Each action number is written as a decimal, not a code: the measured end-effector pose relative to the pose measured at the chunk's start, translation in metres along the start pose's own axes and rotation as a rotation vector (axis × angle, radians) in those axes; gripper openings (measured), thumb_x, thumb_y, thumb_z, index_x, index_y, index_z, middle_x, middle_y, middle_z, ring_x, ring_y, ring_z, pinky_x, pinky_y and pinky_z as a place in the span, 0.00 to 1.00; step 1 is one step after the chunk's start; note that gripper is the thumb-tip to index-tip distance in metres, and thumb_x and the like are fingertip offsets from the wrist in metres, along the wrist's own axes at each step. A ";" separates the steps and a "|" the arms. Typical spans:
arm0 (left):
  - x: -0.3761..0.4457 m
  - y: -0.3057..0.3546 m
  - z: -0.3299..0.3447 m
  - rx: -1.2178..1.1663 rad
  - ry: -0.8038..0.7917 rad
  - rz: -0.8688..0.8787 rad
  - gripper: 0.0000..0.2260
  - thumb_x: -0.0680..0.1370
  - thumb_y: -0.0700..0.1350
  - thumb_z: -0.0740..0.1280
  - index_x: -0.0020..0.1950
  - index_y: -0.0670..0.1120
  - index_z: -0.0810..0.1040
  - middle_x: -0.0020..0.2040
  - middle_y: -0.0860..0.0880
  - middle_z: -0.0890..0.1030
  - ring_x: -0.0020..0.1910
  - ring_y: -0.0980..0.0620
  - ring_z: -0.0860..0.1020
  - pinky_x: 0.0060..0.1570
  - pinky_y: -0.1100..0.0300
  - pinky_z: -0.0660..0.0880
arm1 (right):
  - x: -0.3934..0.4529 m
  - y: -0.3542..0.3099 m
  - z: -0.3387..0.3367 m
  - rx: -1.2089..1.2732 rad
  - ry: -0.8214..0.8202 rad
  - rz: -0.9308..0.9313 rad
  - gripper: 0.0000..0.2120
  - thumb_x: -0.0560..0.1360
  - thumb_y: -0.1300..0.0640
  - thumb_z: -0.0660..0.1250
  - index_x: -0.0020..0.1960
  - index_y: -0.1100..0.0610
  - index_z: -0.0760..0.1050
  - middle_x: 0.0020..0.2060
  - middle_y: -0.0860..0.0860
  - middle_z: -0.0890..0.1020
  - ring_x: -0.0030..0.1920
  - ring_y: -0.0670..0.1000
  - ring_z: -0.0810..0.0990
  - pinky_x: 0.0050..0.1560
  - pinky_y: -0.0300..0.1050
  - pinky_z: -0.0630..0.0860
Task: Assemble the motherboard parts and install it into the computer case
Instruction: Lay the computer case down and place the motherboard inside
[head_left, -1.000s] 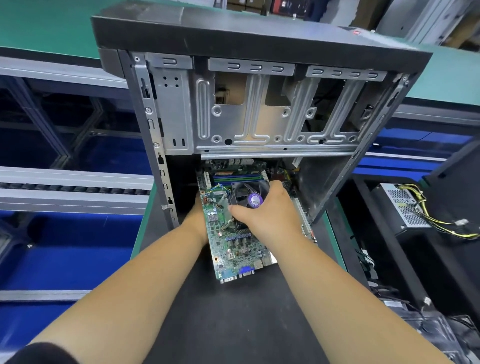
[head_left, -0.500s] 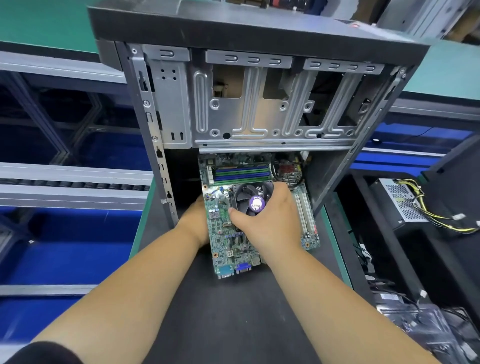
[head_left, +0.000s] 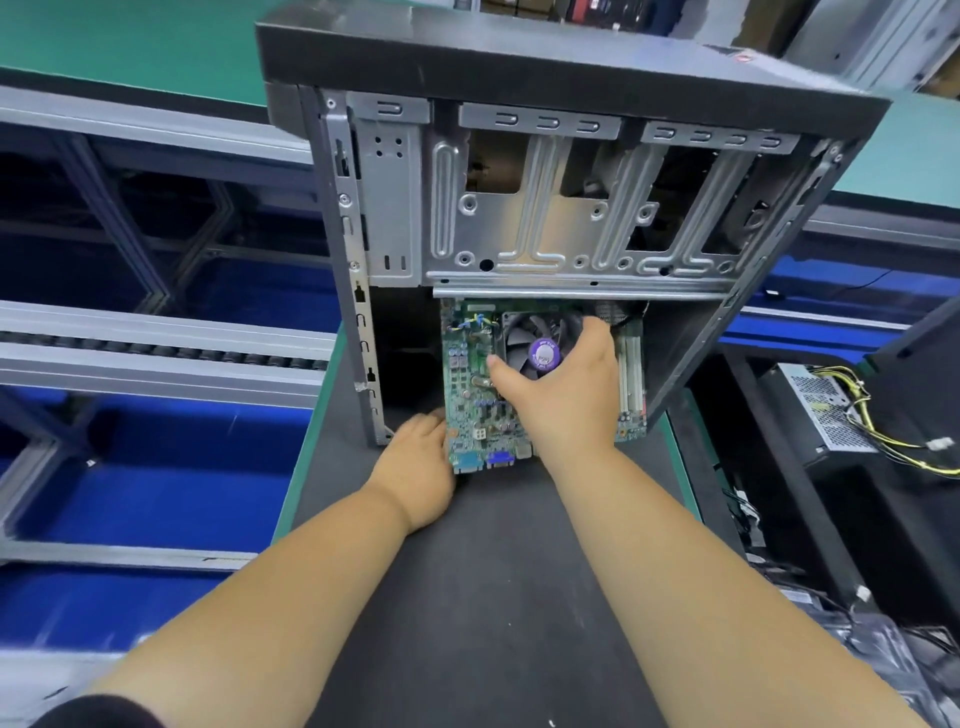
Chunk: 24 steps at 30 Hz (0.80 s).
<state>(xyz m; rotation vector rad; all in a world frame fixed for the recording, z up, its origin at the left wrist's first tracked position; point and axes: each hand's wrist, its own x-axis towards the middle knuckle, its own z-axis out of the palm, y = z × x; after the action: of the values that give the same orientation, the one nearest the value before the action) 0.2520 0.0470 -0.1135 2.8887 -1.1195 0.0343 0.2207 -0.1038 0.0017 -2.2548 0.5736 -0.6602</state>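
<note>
A green motherboard (head_left: 470, 410) with a black CPU fan (head_left: 530, 338) and purple hub sticker lies partly inside the open computer case (head_left: 519, 208), its far end under the silver drive cage. The port edge with a blue VGA socket sticks out toward me. My right hand (head_left: 563, 395) grips the fan from above, thumb on its left side and fingers over its right. My left hand (head_left: 423, 462) holds the board's near left corner by the ports. The board's far end with the memory sticks is hidden by the cage.
The case stands open-side up on a black mat (head_left: 483, 597) with a green edge. A conveyor with blue bins (head_left: 145, 467) runs at the left. A silver power supply (head_left: 826, 410) with yellow cables sits at the right, above loose cables and bagged parts (head_left: 883, 660).
The motherboard has slid further into the case; the memory sticks seen half a second ago are now under the drive cage. Both hands moved forward with it.
</note>
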 end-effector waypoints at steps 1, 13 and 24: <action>-0.003 0.003 0.004 0.024 -0.010 -0.050 0.28 0.78 0.48 0.58 0.77 0.43 0.60 0.73 0.44 0.66 0.73 0.43 0.61 0.72 0.53 0.54 | 0.002 -0.001 0.001 -0.001 0.013 -0.009 0.45 0.62 0.38 0.78 0.69 0.58 0.65 0.63 0.50 0.73 0.64 0.53 0.72 0.59 0.50 0.74; -0.022 0.007 0.007 -0.132 0.011 -0.226 0.31 0.82 0.56 0.52 0.80 0.48 0.43 0.80 0.50 0.46 0.76 0.47 0.52 0.75 0.54 0.46 | 0.016 -0.013 0.041 0.213 0.130 0.042 0.35 0.62 0.42 0.80 0.52 0.58 0.63 0.50 0.52 0.70 0.54 0.58 0.73 0.49 0.49 0.72; -0.022 -0.001 -0.004 -0.239 -0.001 -0.174 0.33 0.80 0.59 0.56 0.80 0.51 0.45 0.79 0.53 0.41 0.73 0.48 0.56 0.74 0.54 0.52 | 0.036 -0.022 0.076 0.421 0.215 0.062 0.42 0.57 0.49 0.84 0.61 0.67 0.68 0.59 0.61 0.75 0.61 0.60 0.75 0.65 0.53 0.73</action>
<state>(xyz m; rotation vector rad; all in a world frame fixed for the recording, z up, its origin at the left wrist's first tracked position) 0.2364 0.0629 -0.1106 2.7577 -0.8054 -0.0996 0.2990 -0.0715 -0.0188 -1.7811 0.5462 -0.9060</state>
